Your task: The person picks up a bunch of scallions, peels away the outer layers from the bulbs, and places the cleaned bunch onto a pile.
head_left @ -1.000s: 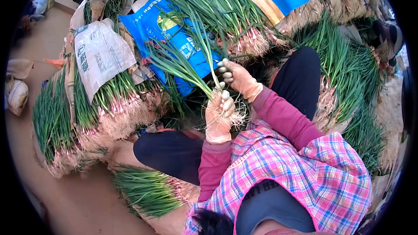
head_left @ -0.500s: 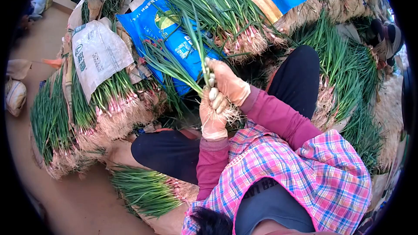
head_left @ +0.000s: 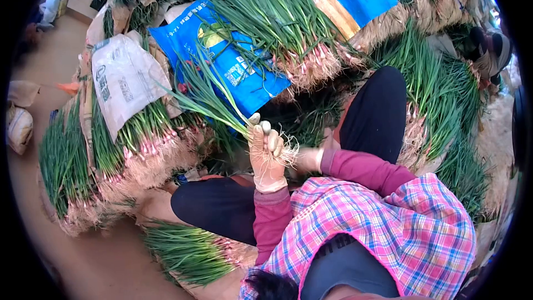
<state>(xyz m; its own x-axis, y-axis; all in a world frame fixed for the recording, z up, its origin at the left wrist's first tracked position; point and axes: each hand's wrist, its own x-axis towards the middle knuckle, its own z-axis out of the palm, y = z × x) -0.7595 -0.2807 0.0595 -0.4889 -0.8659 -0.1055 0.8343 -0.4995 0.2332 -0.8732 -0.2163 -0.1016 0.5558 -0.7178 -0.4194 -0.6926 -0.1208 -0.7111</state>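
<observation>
My left hand (head_left: pixel 267 162), in a pale orange glove, is closed around a small bunch of spring onions (head_left: pixel 214 106). Their green leaves point up and to the left, and the stringy roots (head_left: pixel 286 153) stick out on the right side of my fist. My right hand (head_left: pixel 308 160), also gloved, is low beside the roots, in front of my lap. Motion blurs it, so its fingers cannot be made out. Just beyond my hands a blue printed sack (head_left: pixel 239 75) lies under a big heap of spring onions (head_left: pixel 277 14), roots toward me.
Stacked spring onions (head_left: pixel 158 128) stand at the left, partly under a white sack (head_left: pixel 126 75). More lie at the right (head_left: pixel 438 100) and by my left leg (head_left: pixel 189 250). My bent knees (head_left: pixel 377 105) frame the working space. Brown floor (head_left: pixel 100 261) shows at lower left.
My right hand has let go of the spring onions and dropped down toward my lap. The bunch in my left hand has tilted further left; that hand has shifted slightly.
</observation>
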